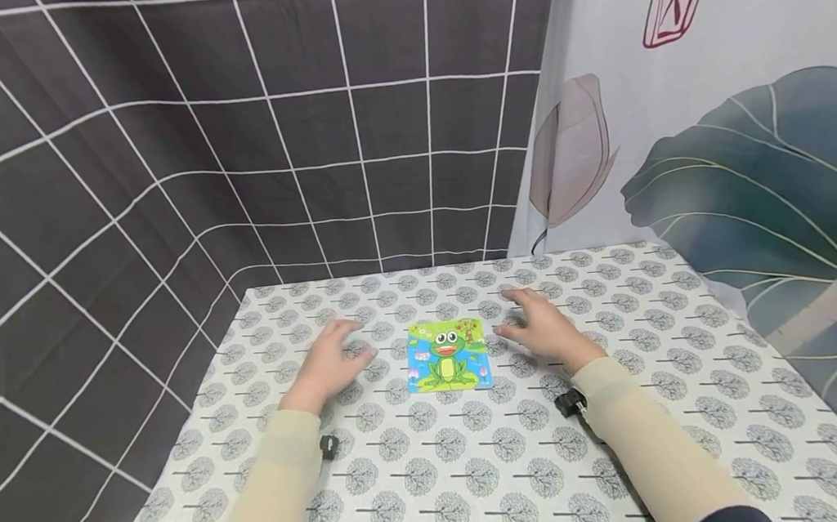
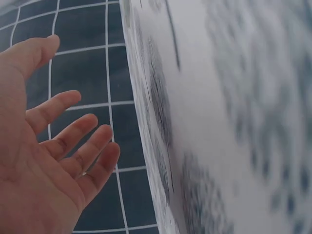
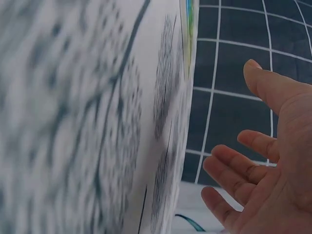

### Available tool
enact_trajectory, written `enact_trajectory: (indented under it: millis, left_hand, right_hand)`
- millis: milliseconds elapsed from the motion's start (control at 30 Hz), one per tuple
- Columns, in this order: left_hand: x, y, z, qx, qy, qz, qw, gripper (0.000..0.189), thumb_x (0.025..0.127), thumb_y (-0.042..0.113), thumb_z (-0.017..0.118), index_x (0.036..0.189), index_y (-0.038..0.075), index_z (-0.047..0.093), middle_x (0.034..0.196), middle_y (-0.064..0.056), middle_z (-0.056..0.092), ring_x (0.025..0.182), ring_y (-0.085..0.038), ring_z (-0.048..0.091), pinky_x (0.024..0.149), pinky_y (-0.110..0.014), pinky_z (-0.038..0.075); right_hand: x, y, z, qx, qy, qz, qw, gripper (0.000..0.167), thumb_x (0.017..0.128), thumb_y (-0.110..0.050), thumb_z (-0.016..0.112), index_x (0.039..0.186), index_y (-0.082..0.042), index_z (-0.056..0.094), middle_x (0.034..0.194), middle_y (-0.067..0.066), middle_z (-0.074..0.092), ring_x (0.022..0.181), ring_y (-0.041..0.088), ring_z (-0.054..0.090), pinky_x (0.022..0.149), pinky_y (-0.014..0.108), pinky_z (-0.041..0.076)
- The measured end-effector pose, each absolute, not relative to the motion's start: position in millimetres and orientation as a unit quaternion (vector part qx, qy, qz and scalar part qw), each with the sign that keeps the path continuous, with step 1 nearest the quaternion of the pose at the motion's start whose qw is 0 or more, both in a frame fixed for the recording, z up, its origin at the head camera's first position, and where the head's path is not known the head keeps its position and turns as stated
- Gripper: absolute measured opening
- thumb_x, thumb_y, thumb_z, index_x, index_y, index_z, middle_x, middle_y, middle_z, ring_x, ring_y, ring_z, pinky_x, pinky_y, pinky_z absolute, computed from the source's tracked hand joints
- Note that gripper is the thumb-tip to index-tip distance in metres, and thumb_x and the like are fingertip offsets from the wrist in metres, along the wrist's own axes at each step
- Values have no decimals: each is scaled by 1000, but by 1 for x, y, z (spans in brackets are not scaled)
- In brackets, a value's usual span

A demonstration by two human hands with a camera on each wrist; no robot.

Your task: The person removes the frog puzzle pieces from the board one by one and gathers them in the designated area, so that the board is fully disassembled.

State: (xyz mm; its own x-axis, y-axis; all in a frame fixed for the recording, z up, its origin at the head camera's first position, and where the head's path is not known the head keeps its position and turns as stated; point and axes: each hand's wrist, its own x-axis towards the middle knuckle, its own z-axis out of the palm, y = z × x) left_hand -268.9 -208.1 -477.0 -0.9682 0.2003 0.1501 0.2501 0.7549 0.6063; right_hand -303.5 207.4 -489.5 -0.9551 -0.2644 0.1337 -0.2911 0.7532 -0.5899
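A square, brightly coloured picture board [image 1: 448, 357] of a green cartoon frog lies flat on the patterned cloth in the head view. To its left is my left hand [image 1: 328, 365], apart from the board, with thumb and fingers spread loosely. On the other side, my right hand [image 1: 546, 330] is held the same way, its thumb toward the board's right edge. Both wrist views show an empty palm with relaxed fingers, the left hand [image 2: 46, 156] and the right hand [image 3: 285, 161]. Only a thin coloured sliver of the board [image 3: 187, 34] shows in the right wrist view.
A white tablecloth [image 1: 450, 471] with grey tree prints covers the table. Behind and to the left hangs a dark curtain [image 1: 305, 131] with a white grid. A pale curtain [image 1: 624, 56] with large leaf prints hangs at the right. Each wrist carries a small black camera mount [image 1: 329, 447].
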Motion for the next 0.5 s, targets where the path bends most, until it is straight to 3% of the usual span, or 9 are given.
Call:
enact_trajectory:
  millis: [167,500]
  left_hand:
    - [-268,-196,-479,-129,-928,-348,22,65,93,41,78,148,12,58,151,-11,52,138,-38,51,117,-61,39]
    - [-267,-176,-481,-164,-920,-355,-16,57,95,32,78,146,12,61,146,-10,58,130,-35,58,113,-57,46]
  right_hand:
    - [-305,194,-491,158,-933,322,15,82,93,-42,80,157,-6,44,156,17,47,139,41,50,117,62,38]
    - [-311,171,-493,164,-933,320,11,72,91,-36,83,150,-8,54,140,15,60,129,36,58,112,58,46]
